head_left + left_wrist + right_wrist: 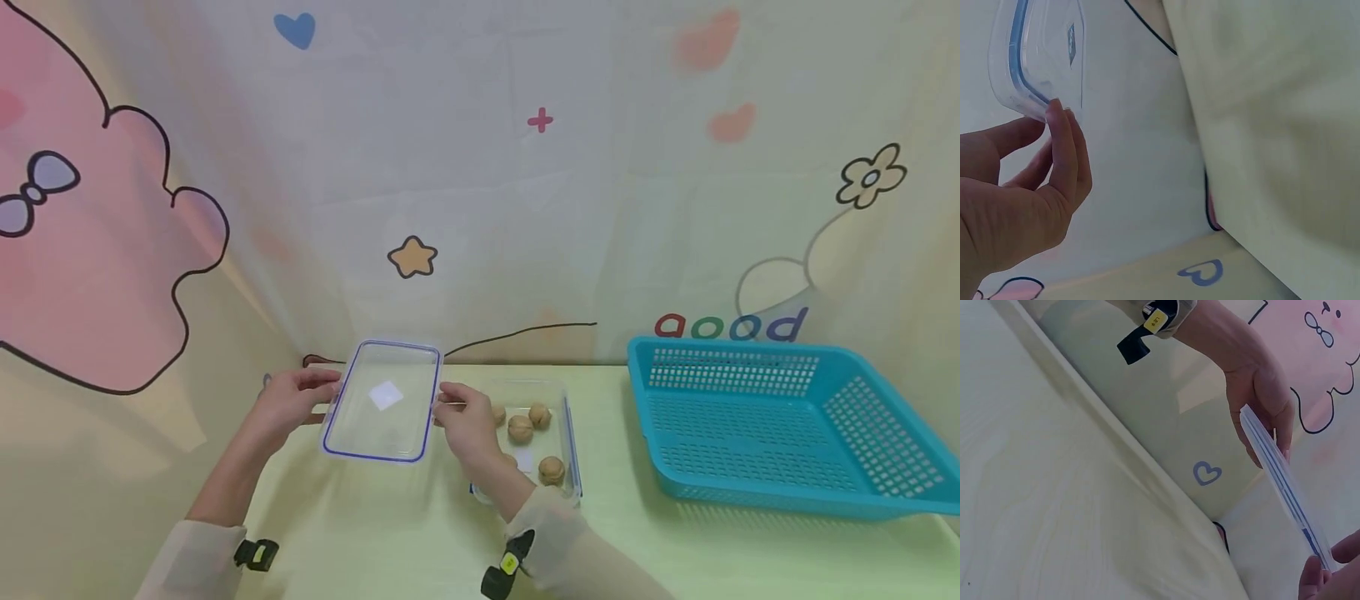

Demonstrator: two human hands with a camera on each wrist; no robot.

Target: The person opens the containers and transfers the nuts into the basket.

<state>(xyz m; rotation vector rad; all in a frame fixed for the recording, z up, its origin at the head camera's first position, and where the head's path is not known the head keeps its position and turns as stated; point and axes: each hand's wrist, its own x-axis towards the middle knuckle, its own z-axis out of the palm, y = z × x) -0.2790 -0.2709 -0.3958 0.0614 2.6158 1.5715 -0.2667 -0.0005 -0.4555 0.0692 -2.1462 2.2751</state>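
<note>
Lid (382, 435), pinched at opposite edges by the nearly closed left hand (281, 406) and right hand (470, 425), could slip if either fingertip grip loosens, perhaps striking the walnuts (521, 429).

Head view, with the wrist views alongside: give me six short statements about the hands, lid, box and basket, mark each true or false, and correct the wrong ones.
1. The left hand and the right hand both hold the lid by its edges. True.
2. Walnuts lie inside the clear box. True.
3. The lid is fastened onto the box. False: it is held apart, and the box is open.
4. In the head view, the basket is to the right of the box. True.
5. The basket is pink. False: it is blue.
6. The right hand is gripping a walnut. False: it pinches the lid's edge.
</note>
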